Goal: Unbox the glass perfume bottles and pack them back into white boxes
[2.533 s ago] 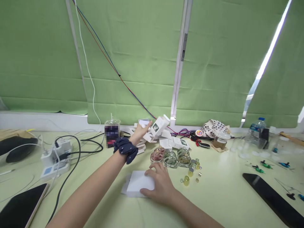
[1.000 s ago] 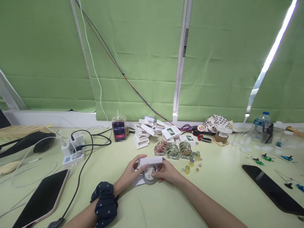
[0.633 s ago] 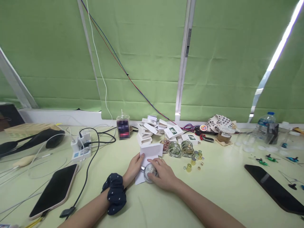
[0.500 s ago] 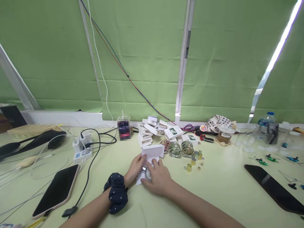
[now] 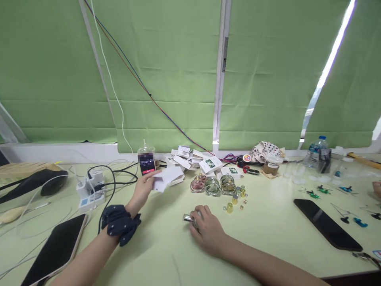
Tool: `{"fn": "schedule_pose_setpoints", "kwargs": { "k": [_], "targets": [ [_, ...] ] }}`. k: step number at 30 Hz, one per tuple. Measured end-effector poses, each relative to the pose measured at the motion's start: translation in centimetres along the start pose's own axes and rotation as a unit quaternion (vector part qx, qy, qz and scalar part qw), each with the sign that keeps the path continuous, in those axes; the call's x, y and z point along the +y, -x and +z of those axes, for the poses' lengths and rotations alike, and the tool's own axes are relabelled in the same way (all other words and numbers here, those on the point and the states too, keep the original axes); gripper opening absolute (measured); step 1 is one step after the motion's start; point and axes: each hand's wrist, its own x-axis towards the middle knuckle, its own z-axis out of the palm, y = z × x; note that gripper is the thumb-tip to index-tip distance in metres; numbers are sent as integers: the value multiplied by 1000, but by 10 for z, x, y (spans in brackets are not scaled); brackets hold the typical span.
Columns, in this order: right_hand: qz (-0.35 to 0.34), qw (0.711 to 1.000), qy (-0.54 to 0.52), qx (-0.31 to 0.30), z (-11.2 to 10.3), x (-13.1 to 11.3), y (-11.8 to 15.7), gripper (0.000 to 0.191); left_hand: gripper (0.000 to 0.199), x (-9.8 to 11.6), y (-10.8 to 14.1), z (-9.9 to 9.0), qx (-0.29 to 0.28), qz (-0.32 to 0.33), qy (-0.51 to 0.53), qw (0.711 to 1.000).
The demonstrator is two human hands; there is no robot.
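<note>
My left hand, with a dark dotted scrunchie on its wrist, pinches an unfolded white paper box beside the pile of white boxes. Lower down, my right hand is wrapped round a small perfume bottle at the table surface. Its silver neck sticks out to the left; the fingers hide most of its glass. Beyond that hand stand a pink perfume bottle and two greenish ones, the nearer being a green bottle. Small gold caps lie to their right.
A drink cup and a power strip with cables are at left, near a phone. On the right are a dark phone, a water bottle and several earphones. Another person's hand shows at the right edge.
My left hand has lifted the white paper box away from the bottle, leftward and toward the pile. My right hand keeps the bottle, now out of the paper. The view has shifted right.
</note>
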Motion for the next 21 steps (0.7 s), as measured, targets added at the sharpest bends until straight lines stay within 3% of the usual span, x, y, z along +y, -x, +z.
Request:
{"fn": "schedule_pose_setpoints", "kwargs": {
  "k": [2,5,7,9,12,15,18,21],
  "targets": [
    [-11,998,-64,23,-8,9,6,18,42,19,-31,19,19,24,12,999],
    [-8,983,-173,55,-15,17,9,16,45,48,-75,71,-4,48,23,999],
    [10,971,-226,81,-18,21,9,16,50,61,-92,108,-43,57,21,997],
    [30,960,-258,102,-18,24,7,16,56,65,-93,135,-69,62,5,996],
    [65,951,-280,116,-14,30,5,13,59,52,-62,144,-100,86,-18,991],
    [90,947,-281,130,-10,36,3,9,45,22,-5,124,-149,114,-26,982],
    [94,947,-269,151,-12,39,1,11,47,-12,52,99,-274,100,-42,956],
    [109,954,-224,166,-21,36,-2,14,76,-37,89,91,-382,57,-80,919]
  ]
}}
